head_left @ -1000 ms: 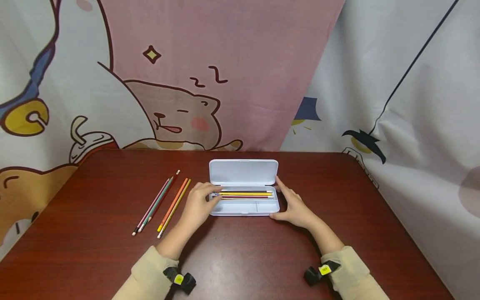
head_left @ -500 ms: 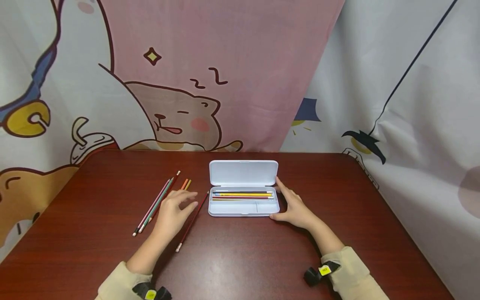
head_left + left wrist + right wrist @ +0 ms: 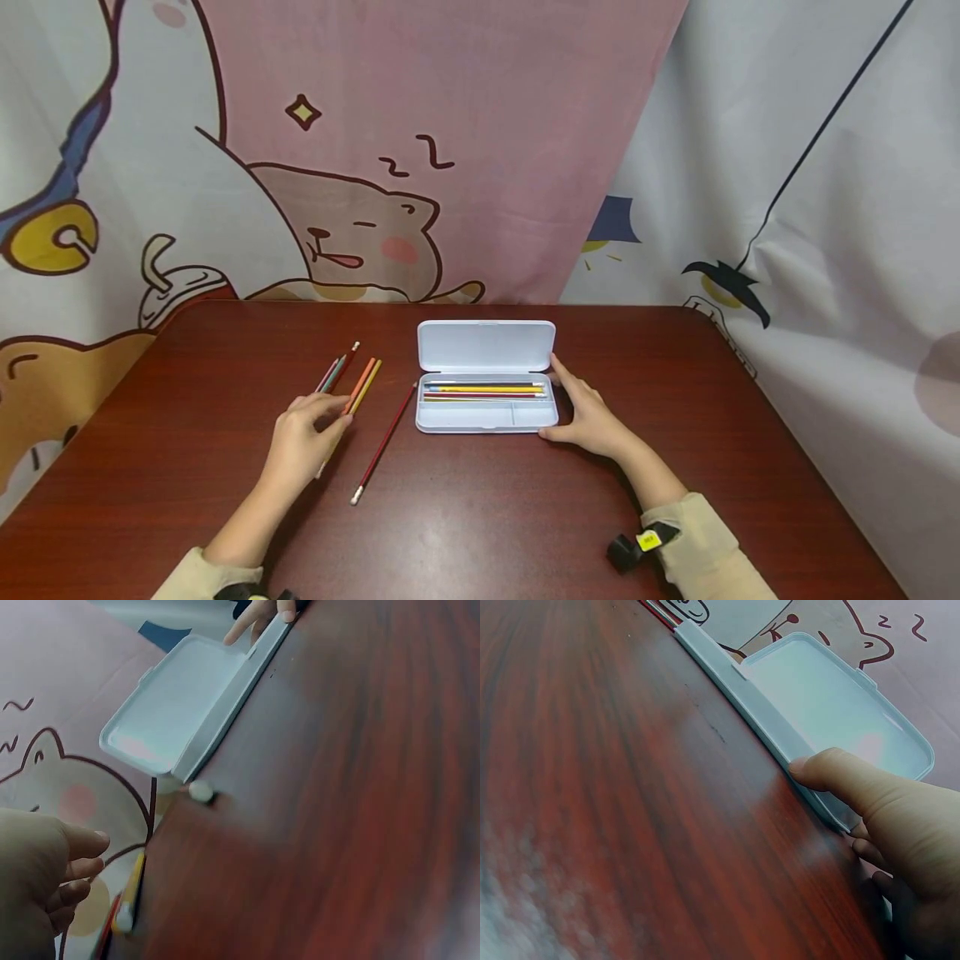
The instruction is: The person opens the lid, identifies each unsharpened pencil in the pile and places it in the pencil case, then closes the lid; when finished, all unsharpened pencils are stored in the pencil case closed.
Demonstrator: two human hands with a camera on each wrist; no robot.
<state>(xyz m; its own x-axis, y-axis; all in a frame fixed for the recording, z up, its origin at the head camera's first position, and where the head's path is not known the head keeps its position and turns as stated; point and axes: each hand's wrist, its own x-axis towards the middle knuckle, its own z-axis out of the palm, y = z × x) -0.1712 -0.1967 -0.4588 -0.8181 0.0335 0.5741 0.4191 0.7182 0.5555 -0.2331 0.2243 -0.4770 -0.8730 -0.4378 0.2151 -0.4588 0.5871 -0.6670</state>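
Observation:
An open white pencil case (image 3: 486, 347) stands on the table with several pencils (image 3: 487, 388) in its long rear compartment. My right hand (image 3: 588, 414) grips the case's right end, thumb (image 3: 829, 771) at the front edge and fingers behind. My left hand (image 3: 303, 435) hovers over the loose pencils, thumb and fingers apart, holding nothing. Nearest to its fingertips are an orange pencil (image 3: 363, 380) and a yellow pencil (image 3: 369, 386), partly hidden by the hand. A dark red pencil (image 3: 387, 441) lies at a slant between this hand and the case.
Farther left, a dark red pencil with a white eraser (image 3: 351, 356) and a green pencil (image 3: 330, 377) lie partly covered by the left hand, beside a pink one. The brown table (image 3: 480, 525) ends at a printed curtain (image 3: 480, 225) behind.
My left hand has moved from the case leftward to the loose pencils. A dark red pencil now lies on the table left of the case. The right hand has stayed at the case.

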